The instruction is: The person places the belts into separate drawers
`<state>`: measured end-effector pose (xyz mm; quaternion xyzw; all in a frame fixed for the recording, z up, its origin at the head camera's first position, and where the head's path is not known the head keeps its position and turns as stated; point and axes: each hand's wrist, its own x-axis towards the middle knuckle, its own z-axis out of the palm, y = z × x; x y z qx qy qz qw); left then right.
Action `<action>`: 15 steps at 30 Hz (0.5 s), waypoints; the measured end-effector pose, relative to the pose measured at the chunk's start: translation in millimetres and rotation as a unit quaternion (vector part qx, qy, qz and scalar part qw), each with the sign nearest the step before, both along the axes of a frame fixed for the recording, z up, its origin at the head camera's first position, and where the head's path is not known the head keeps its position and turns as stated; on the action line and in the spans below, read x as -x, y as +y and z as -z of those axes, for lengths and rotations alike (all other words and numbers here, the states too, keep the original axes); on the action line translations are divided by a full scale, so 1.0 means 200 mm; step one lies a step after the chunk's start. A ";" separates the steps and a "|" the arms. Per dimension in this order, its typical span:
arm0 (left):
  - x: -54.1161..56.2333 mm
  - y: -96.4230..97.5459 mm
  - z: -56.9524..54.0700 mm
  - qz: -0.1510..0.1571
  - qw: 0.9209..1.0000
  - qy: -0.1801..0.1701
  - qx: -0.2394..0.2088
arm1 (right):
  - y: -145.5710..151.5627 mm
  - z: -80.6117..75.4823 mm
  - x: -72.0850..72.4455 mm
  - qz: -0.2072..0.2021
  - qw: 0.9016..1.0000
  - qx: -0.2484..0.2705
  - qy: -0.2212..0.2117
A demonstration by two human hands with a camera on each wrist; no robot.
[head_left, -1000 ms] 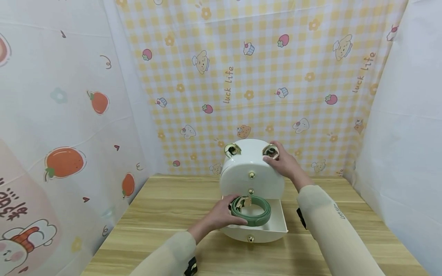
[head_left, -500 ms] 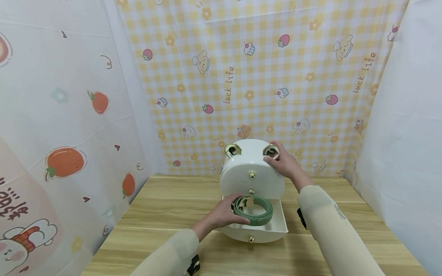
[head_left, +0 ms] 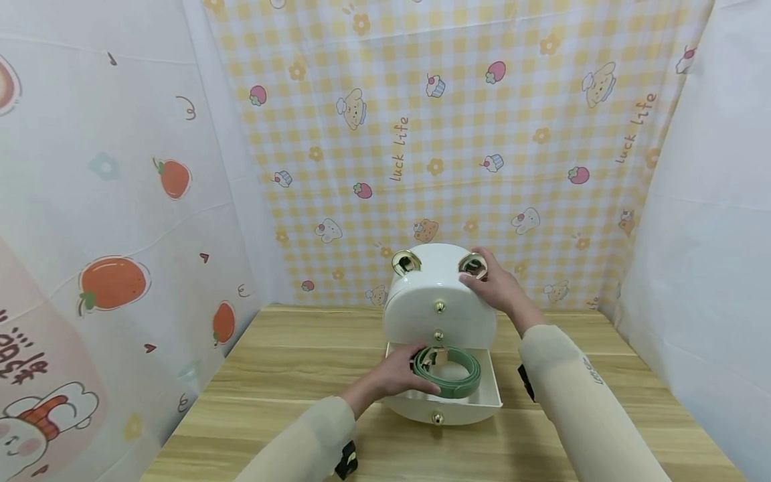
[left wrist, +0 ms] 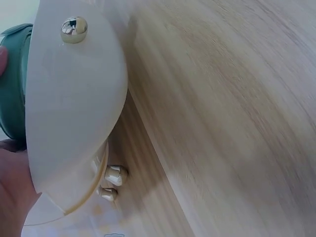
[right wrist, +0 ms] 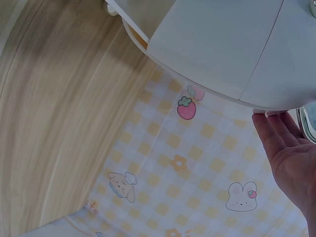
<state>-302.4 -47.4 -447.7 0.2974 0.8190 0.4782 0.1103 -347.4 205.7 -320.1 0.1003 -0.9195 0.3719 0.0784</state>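
Observation:
A coiled green belt (head_left: 464, 387) with a gold buckle is held at its left side by my left hand (head_left: 400, 373), thumb in front and fingers behind. Coil and hand are at the pulled-out bottom drawer (head_left: 492, 385) of a white rounded box (head_left: 440, 268). In the left wrist view the belt (left wrist: 14, 84) shows behind the drawer front (left wrist: 79, 84). My right hand (head_left: 496, 281) holds the box's upper right, by one of two gold-rimmed round ears (head_left: 472, 266). In the right wrist view the fingertips of that hand (right wrist: 291, 158) touch the box's edge.
The box stands on a wood-grain table (head_left: 301, 375). Gold knobs (head_left: 440, 306) stick out from its fronts. Behind the table hangs a yellow checked cloth (head_left: 337, 201), with white cloths (head_left: 693, 234) at both sides.
My left hand has moved a little to the right with the belt, which now sits slightly lower in the drawer. My right hand and the box have stayed in place.

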 end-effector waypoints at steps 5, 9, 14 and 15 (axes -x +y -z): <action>0.00 0.02 0.01 0.001 1.000 -0.024 0.002 | 0.00 0.00 0.01 -0.002 1.000 0.001 -0.009; 0.00 0.04 0.02 -0.010 0.999 -0.036 0.001 | 0.00 0.01 0.01 -0.003 1.000 0.001 -0.006; 0.02 0.05 0.04 -0.017 0.999 -0.032 0.006 | 0.00 0.00 0.01 -0.003 1.000 0.003 -0.005; 0.03 0.05 0.04 -0.017 0.999 -0.032 0.008 | 0.00 0.00 0.01 -0.003 1.000 0.003 -0.005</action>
